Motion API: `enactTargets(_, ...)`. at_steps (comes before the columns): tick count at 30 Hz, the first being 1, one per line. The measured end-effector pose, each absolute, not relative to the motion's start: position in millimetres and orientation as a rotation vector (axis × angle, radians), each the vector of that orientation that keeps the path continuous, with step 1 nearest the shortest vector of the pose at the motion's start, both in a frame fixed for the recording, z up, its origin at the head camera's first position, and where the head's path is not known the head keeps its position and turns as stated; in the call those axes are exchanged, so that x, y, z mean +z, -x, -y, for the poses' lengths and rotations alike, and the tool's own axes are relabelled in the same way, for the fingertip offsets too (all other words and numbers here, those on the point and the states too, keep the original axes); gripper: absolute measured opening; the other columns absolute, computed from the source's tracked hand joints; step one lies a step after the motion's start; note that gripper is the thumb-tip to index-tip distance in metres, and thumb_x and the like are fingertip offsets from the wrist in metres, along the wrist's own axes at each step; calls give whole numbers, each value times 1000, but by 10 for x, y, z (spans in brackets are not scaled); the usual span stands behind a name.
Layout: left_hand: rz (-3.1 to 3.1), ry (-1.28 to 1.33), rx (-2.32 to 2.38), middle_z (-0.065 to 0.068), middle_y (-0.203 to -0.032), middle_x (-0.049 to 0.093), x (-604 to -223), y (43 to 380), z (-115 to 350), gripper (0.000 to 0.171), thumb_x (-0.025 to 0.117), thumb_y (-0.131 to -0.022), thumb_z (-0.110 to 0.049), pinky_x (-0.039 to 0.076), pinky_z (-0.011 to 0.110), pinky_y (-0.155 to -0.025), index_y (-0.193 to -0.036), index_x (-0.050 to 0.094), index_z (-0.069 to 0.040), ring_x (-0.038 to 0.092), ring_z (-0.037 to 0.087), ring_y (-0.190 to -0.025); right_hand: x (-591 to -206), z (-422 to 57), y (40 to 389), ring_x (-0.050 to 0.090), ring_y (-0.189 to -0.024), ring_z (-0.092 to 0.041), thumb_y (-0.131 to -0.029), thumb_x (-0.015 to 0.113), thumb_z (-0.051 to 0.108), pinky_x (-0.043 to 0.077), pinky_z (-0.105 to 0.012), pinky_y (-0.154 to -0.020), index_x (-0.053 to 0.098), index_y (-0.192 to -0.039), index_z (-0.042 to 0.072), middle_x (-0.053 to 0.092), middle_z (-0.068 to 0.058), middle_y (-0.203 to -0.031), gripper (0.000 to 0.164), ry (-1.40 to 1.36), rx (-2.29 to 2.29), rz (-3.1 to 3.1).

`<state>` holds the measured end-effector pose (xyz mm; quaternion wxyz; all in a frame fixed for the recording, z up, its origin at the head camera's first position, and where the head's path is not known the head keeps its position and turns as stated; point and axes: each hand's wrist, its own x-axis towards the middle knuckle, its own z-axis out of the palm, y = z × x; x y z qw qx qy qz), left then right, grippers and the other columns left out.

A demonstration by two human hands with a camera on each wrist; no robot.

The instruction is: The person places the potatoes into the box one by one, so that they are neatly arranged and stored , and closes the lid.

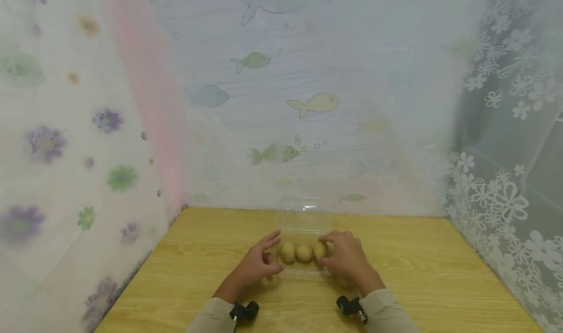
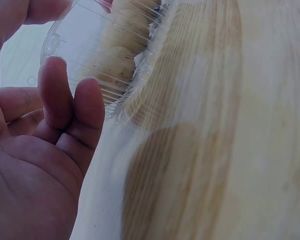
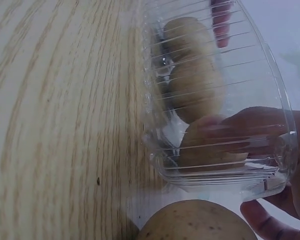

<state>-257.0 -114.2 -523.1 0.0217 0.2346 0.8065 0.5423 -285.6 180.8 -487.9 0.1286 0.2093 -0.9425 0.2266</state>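
Observation:
A clear plastic clamshell container (image 1: 303,276) sits on the table with its lid (image 1: 303,215) raised at the back. Three potatoes lie in a row inside it: a left potato (image 1: 288,252), a middle potato (image 1: 304,252) and a right potato (image 1: 321,250). My right hand (image 1: 349,257) reaches in at the right end and pinches the right potato between thumb and fingers. At the left end, my left hand (image 1: 259,259) holds the container, thumb toward the front and index finger toward the back. Another potato (image 3: 197,222) lies outside, beside the container's right end, below my right hand.
The wood-grain table (image 1: 211,240) reaches back to a hanging curtain (image 1: 378,78) printed with fish. Flowered sheets hang along the left (image 1: 66,176) and right (image 1: 506,176) sides. Each wrist carries a small black camera mount.

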Motion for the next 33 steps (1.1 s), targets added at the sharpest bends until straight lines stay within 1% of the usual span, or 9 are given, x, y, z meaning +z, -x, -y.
enactTargets(11, -2498, -747, 1684, 7, -172, 22, -5229, 2619, 1168, 88, 78, -93, -18, 44, 21, -56, -165, 28, -12, 44, 4, -60, -4917, -1777, 2901, 62, -112, -30, -74, 94, 36, 44, -53, -86, 78, -119, 28, 74, 4, -124, 48, -568, 644, 2728)
enactTargets(19, -2512, -747, 1665, 5, -172, 23, -5255, 2673, 1190, 89, 79, -92, -20, 45, 21, -56, -165, 29, -14, 44, 4, -61, -4900, -1747, 2899, 62, -111, -31, -74, 94, 35, 44, -53, -86, 79, -118, 26, 74, 3, -123, 48, -560, 646, 2724)
enactTargets(33, -2490, -747, 1675, 6, -173, 20, -5258, 2675, 1187, 88, 78, -94, -19, 44, 22, -55, -165, 27, -12, 43, 4, -60, -4903, -1755, 2922, 62, -112, -31, -73, 94, 34, 45, -54, -86, 78, -119, 26, 74, 3, -124, 49, -566, 629, 2744)
